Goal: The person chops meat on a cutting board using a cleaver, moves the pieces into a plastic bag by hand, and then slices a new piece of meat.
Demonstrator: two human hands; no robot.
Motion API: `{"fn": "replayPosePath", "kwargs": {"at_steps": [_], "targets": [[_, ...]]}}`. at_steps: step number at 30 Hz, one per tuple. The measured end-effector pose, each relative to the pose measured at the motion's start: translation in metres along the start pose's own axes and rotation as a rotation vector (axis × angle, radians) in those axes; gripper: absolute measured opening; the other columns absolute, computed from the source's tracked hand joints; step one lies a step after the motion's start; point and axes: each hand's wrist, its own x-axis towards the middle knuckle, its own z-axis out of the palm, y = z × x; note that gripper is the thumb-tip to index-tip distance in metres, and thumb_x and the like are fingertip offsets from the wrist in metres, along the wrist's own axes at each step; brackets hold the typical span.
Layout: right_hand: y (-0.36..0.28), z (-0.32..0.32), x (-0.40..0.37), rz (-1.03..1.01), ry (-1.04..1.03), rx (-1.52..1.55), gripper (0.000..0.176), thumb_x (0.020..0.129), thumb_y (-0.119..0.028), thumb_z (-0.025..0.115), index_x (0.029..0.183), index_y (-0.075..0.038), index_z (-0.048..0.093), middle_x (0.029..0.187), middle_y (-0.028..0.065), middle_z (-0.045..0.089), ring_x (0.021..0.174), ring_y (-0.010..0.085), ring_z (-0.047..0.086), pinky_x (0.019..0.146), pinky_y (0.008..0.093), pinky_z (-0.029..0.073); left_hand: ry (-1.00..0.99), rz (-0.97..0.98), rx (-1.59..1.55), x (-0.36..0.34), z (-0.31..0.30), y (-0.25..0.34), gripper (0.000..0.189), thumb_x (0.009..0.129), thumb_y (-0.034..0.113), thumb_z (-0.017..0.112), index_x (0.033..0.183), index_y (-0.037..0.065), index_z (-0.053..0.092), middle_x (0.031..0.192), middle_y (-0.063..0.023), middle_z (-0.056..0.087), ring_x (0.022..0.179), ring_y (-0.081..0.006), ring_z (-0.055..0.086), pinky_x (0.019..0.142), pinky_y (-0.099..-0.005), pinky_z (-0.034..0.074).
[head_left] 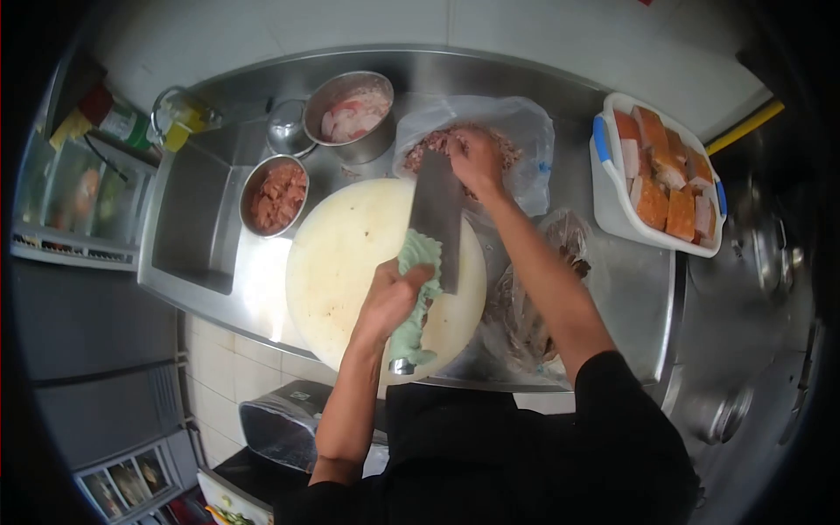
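Observation:
My left hand (394,302) is closed round a green cloth (420,254) that is bunched about the handle of a cleaver (437,206). The handle's metal end sticks out below the cloth. Its broad blade points away from me over the round cutting board (346,254). My right hand (479,164) has its fingers curled in at the blade's far end, touching it. Beneath that hand lies an open clear plastic bag (529,122) with minced meat (429,144) in it. The right fingertips are partly hidden.
Left of the bag stand a metal pot (315,96) of pale meat and a bowl (249,206) of meat chunks. A sink basin (192,219) is at the left. On the right, a white tub (608,197) holds browned meat blocks. Another plastic bag (516,324) lies beneath my right forearm.

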Motion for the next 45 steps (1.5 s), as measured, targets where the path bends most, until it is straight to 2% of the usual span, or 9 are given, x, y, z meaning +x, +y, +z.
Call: {"fn": "replayPosePath", "kwargs": {"at_steps": [3,12,14,20,22,27,31,41,45], "targets": [[0.032,0.011,0.013,-0.293,0.198,-0.287,0.015,0.085,-0.010,0.067,0.097,-0.006,0.075,0.106,0.0156,0.069,0.093,0.0368,0.066,0.083,0.0453,0.052,0.098,0.009,0.103,-0.009,-0.013,-0.011,0.022,0.093,0.014,0.061,0.101,-0.004,0.070,0.076,-0.0065,0.067,0.060,-0.0133,0.060,0.055,-0.0302,0.046],[-0.014,-0.051,0.009,-0.059,-0.211,-0.430,0.028,0.091,-0.036,0.072,0.099,-0.009,0.075,0.092,0.0155,0.071,0.086,0.0372,0.067,0.077,0.0459,0.052,0.427,0.007,0.367,-0.084,-0.064,-0.047,0.025,0.097,0.021,0.062,0.105,-0.002,0.068,0.077,-0.0018,0.064,0.063,-0.0094,0.055,0.055,-0.0268,0.044],[0.010,-0.062,0.003,-0.604,0.012,-0.151,0.030,0.091,-0.035,0.071,0.102,-0.007,0.075,0.093,0.0158,0.070,0.088,0.0355,0.066,0.078,0.0455,0.052,0.430,-0.007,0.427,-0.100,-0.090,-0.072,0.025,0.098,0.020,0.061,0.105,-0.003,0.067,0.077,-0.0018,0.063,0.063,-0.0092,0.054,0.055,-0.0264,0.043],[0.018,-0.188,-0.162,-0.051,0.362,-0.318,0.008,0.088,-0.008,0.070,0.091,-0.001,0.071,0.078,0.0135,0.065,0.078,0.0331,0.066,0.070,0.0420,0.052,0.440,0.028,0.377,-0.119,-0.130,-0.123,0.025,0.099,0.018,0.059,0.103,-0.006,0.066,0.079,-0.0032,0.064,0.067,-0.0099,0.054,0.059,-0.0281,0.044],[0.021,-0.192,-0.231,0.440,0.131,-0.400,0.026,0.085,-0.016,0.075,0.106,-0.002,0.067,0.091,0.0168,0.066,0.085,0.0374,0.066,0.074,0.0453,0.053,0.431,0.017,0.352,-0.118,-0.132,-0.122,0.025,0.099,0.017,0.059,0.103,-0.006,0.066,0.079,-0.0032,0.064,0.068,-0.0103,0.054,0.060,-0.0286,0.045],[0.031,-0.126,-0.325,0.373,0.263,-0.602,0.071,0.078,-0.033,0.078,0.133,-0.002,0.046,0.127,0.0283,0.054,0.105,0.0436,0.061,0.086,0.0513,0.052,0.413,0.024,0.447,-0.111,-0.136,-0.118,0.025,0.098,0.016,0.058,0.103,-0.007,0.067,0.079,-0.0034,0.064,0.069,-0.0112,0.055,0.062,-0.0298,0.046],[0.030,-0.127,-0.302,0.590,0.199,-0.570,0.073,0.077,-0.033,0.076,0.131,0.003,0.043,0.117,0.0305,0.058,0.100,0.0485,0.064,0.086,0.0546,0.053,0.430,0.118,0.494,-0.111,-0.126,-0.109,0.026,0.098,0.015,0.058,0.105,-0.008,0.067,0.082,-0.0049,0.066,0.072,-0.0120,0.057,0.066,-0.0304,0.047],[0.077,-0.169,-0.274,0.797,0.229,-0.162,0.051,0.076,-0.029,0.076,0.113,0.005,0.068,0.095,0.0185,0.072,0.088,0.0311,0.071,0.085,0.0427,0.054,0.390,0.161,0.448,-0.106,-0.145,-0.126,0.031,0.095,0.016,0.061,0.108,-0.012,0.066,0.094,-0.0133,0.072,0.082,-0.0194,0.063,0.077,-0.0347,0.051],[0.032,-0.218,-0.268,0.916,0.317,0.593,0.033,0.081,-0.019,0.069,0.102,0.006,0.067,0.087,0.0154,0.070,0.081,0.0270,0.069,0.078,0.0399,0.057,0.393,0.119,0.449,-0.110,-0.150,-0.133,0.033,0.093,0.019,0.064,0.106,-0.012,0.066,0.092,-0.0154,0.071,0.081,-0.0220,0.064,0.076,-0.0365,0.051]]}}
